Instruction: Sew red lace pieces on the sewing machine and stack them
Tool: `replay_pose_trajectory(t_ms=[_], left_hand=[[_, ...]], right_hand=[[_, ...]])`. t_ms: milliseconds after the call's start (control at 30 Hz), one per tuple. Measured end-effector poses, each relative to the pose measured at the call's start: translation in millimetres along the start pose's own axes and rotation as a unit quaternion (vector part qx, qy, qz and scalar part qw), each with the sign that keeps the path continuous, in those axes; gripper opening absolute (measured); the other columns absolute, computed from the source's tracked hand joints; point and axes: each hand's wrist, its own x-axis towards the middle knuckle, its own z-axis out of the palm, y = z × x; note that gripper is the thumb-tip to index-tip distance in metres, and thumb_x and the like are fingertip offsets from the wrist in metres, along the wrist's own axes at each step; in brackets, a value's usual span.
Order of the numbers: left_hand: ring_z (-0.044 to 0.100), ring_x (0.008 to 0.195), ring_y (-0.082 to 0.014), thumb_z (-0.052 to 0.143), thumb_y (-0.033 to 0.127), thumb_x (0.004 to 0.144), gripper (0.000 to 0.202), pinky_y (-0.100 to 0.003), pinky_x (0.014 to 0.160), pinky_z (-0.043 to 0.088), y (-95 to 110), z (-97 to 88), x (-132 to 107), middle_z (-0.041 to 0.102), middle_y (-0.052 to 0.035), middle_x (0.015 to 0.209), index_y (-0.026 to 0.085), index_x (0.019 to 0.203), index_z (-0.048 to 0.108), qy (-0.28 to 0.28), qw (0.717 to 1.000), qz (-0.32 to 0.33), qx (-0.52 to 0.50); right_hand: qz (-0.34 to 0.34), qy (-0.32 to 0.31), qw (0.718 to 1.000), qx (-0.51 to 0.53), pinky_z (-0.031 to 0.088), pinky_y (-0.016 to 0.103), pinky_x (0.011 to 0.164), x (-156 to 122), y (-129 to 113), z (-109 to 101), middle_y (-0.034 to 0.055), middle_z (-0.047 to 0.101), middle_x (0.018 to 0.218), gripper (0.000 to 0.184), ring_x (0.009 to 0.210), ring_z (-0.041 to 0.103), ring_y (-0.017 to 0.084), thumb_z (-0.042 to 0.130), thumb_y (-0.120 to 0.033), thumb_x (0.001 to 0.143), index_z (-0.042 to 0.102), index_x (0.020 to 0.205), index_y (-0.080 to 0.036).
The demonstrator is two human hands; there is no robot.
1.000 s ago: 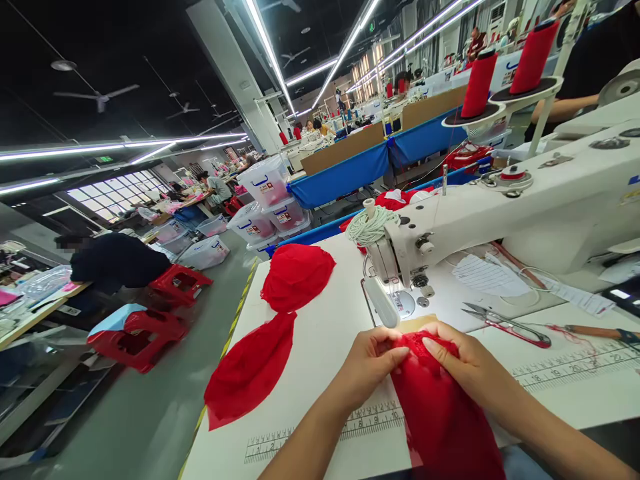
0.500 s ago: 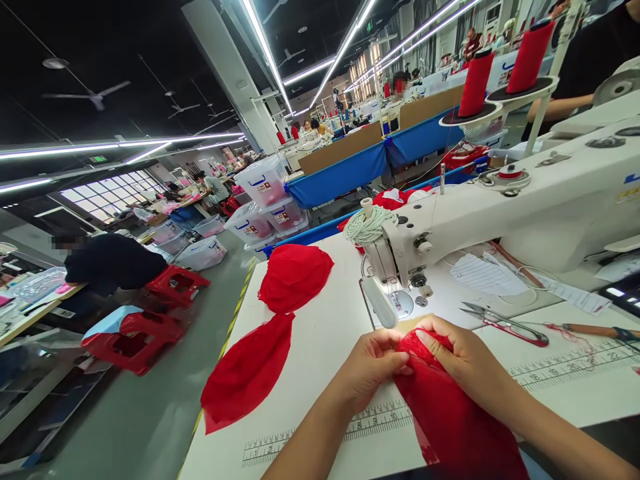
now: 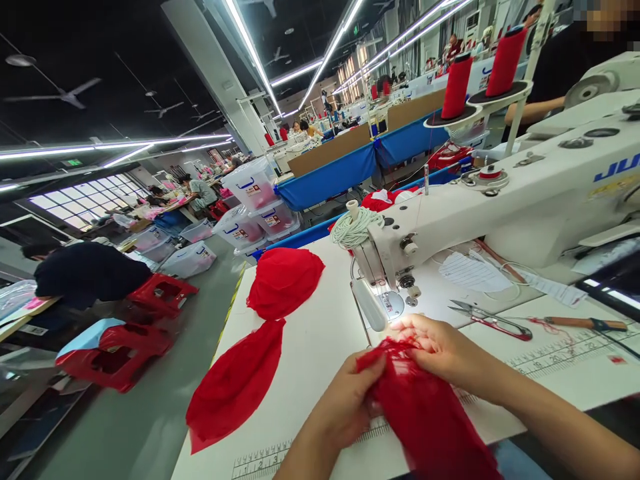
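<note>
A long piece of red fabric [image 3: 425,413] hangs from both hands over the table's front edge, its upper end bunched and slightly blurred. My left hand [image 3: 350,400] is closed on the left side of that upper end, thumb on top. At its right side my right hand [image 3: 435,347] pinches the cloth, fingers partly behind it. Just beyond the hands stands the needle end of a white sewing machine [image 3: 450,207]; the fabric is in front of the needle area, apart from it. Two more red fabric pieces, a rounded one [image 3: 285,283] and a pointed one [image 3: 240,387], lie to the left.
Thread snips [image 3: 493,320] and a wooden-handled tool [image 3: 580,324] lie right of the hands. Printed ruler markings [image 3: 260,461] run along the front of the white table. Red thread cones [image 3: 456,87] stand behind the machine. Red stools [image 3: 117,353] and a bent-over person are at left.
Both hands have shifted the fabric's upper end; the left hand has moved lower and turned, and the right fingers have spread behind the cloth. The camera view has swung slightly right.
</note>
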Motion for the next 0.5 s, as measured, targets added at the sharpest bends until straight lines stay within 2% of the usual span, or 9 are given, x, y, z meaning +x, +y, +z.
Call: replay_pose_trajectory(t_ms=[67, 133, 200, 233, 300, 367, 433, 500], left_hand=[[0.060, 0.050, -0.0099, 0.079, 0.030, 0.070, 0.027, -0.015, 0.039, 0.043, 5, -6.0, -3, 0.068, -0.0023, 0.067, 0.013, 0.086, 0.066, 0.081, 0.995, 0.019, -0.060], [0.067, 0.061, -0.0150, 0.072, 0.026, 0.079, 0.019, -0.021, 0.047, 0.053, 10, -11.7, -4, 0.071, -0.0056, 0.079, 0.012, 0.091, 0.065, 0.135, 0.983, 0.027, -0.122], [0.070, 0.074, -0.0178, 0.065, 0.022, 0.085, 0.012, -0.027, 0.059, 0.059, 11, -14.7, -5, 0.072, -0.0065, 0.087, 0.013, 0.092, 0.063, 0.168, 0.967, 0.037, -0.189], [0.070, 0.079, -0.0176, 0.065, 0.019, 0.084, 0.009, -0.027, 0.064, 0.059, 10, -14.9, -6, 0.072, -0.0058, 0.089, 0.014, 0.091, 0.063, 0.178, 0.959, 0.049, -0.216], [0.069, 0.079, -0.0149, 0.073, 0.013, 0.077, 0.016, -0.022, 0.063, 0.057, 6, -12.6, -7, 0.072, -0.0044, 0.089, 0.014, 0.090, 0.063, 0.168, 0.958, 0.064, -0.223], [0.066, 0.069, -0.0110, 0.081, 0.009, 0.065, 0.028, -0.015, 0.053, 0.051, 0, -8.2, -9, 0.071, -0.0039, 0.084, 0.012, 0.087, 0.064, 0.123, 0.975, 0.047, -0.179], [0.063, 0.063, -0.0087, 0.085, 0.007, 0.057, 0.037, -0.012, 0.045, 0.044, -3, -3.4, -9, 0.070, -0.0035, 0.083, 0.012, 0.088, 0.065, 0.077, 0.988, 0.010, -0.131], [0.062, 0.062, -0.0074, 0.087, 0.011, 0.057, 0.039, -0.011, 0.040, 0.038, -4, 0.3, -7, 0.069, -0.0024, 0.084, 0.013, 0.089, 0.065, 0.076, 0.990, -0.006, -0.121]], right_hand=[[0.037, -0.011, 0.998, 0.045, 0.050, 0.041, 0.085, -1, 2, -8, 0.0080, 0.070, 0.105, 0.046, 0.095, 0.066, 0.028, 0.064, -0.037, 0.076, 0.053, 0.117, -0.020], [0.047, -0.019, 0.996, 0.072, 0.047, 0.043, 0.091, -2, 8, -13, 0.0116, 0.067, 0.116, 0.060, 0.105, 0.063, 0.028, 0.065, -0.040, 0.077, 0.045, 0.129, -0.019], [0.030, 0.000, 0.999, 0.022, 0.045, 0.042, 0.095, -4, 16, -12, 0.0125, 0.061, 0.125, 0.075, 0.113, 0.058, 0.029, 0.069, -0.038, 0.073, 0.036, 0.138, -0.020], [0.021, 0.022, 0.999, -0.029, 0.045, 0.043, 0.094, -5, 20, -10, 0.0121, 0.061, 0.125, 0.076, 0.112, 0.058, 0.029, 0.069, -0.034, 0.071, 0.036, 0.139, -0.021], [0.001, 0.075, 0.989, -0.125, 0.047, 0.044, 0.089, -4, 25, -3, 0.0103, 0.065, 0.115, 0.066, 0.100, 0.062, 0.030, 0.067, -0.026, 0.068, 0.047, 0.131, -0.022], [-0.014, 0.101, 0.983, -0.156, 0.048, 0.044, 0.085, -2, 25, 4, 0.0084, 0.068, 0.105, 0.047, 0.092, 0.064, 0.028, 0.060, -0.025, 0.071, 0.058, 0.118, -0.021], [-0.020, 0.090, 0.991, -0.092, 0.051, 0.041, 0.082, 1, 21, 9, 0.0073, 0.069, 0.101, 0.037, 0.091, 0.066, 0.026, 0.055, -0.030, 0.078, 0.059, 0.114, -0.021], [-0.010, 0.071, 0.996, 0.046, 0.053, 0.040, 0.080, 2, 15, 14, 0.0077, 0.071, 0.100, 0.037, 0.089, 0.067, 0.024, 0.053, -0.037, 0.084, 0.056, 0.116, -0.019]])
